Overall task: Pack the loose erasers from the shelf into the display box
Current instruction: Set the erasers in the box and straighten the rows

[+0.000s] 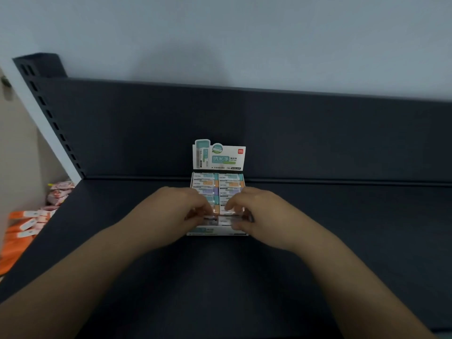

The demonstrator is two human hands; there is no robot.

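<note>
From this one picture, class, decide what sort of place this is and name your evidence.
Probably a stationery shop, or its stockroom: a dark metal shelf with a slotted upright, a branded eraser display box standing on it, and packaged goods heaped at the left.

The box (215, 233) stands on the shelf (342, 228), near the middle, its rear against the back panel (318, 133). Its header card (220, 155) rises upright behind the erasers (230, 184), which lie in the box in two columns side by side, row behind row. The left hand (176, 211) sits at the box's front left and the right hand (264, 211) at its front right, each with fingers round an eraser in the front row, fingertips nearly meeting over the middle. A wall (220, 33) is behind the panel. A post (49, 113) stands at the panel's left end; packets (58, 192) lie left of the shelf, beyond its edge
</note>
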